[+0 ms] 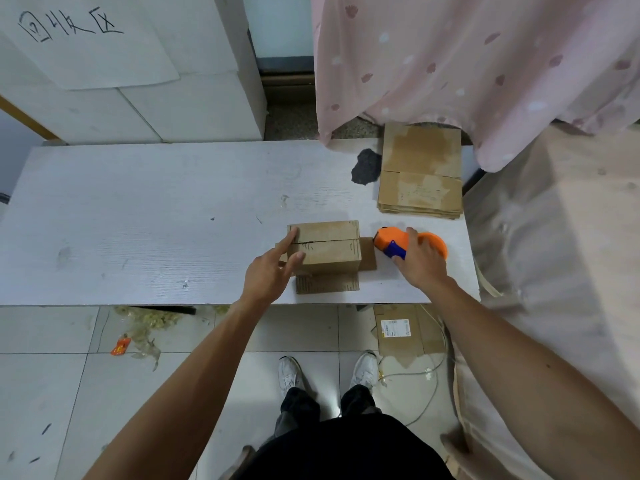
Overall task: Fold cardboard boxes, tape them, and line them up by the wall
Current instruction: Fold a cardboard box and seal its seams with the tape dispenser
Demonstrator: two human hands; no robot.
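- Standing at the near edge of the table, the person reaches both arms toward the cardboard box, which sits right of the table's middle with its lower flaps splayed flat around it.
- Left hand: at the box's left end, fingers straight and spread, index finger lying on the top edge and steadying it.
- Right hand: just right of the box, fingers curled round the orange tape dispenser, whose nose faces the box's right end with a small gap between.
- The box's top seam, not yet taped, runs left to right, straight from the left hand toward the dispenser. The right hand is the nearer one for the taping, and I judge the pull would go leftward along that long axis.
- Beyond the box and to its right lies a stack of flat cardboard, well apart.
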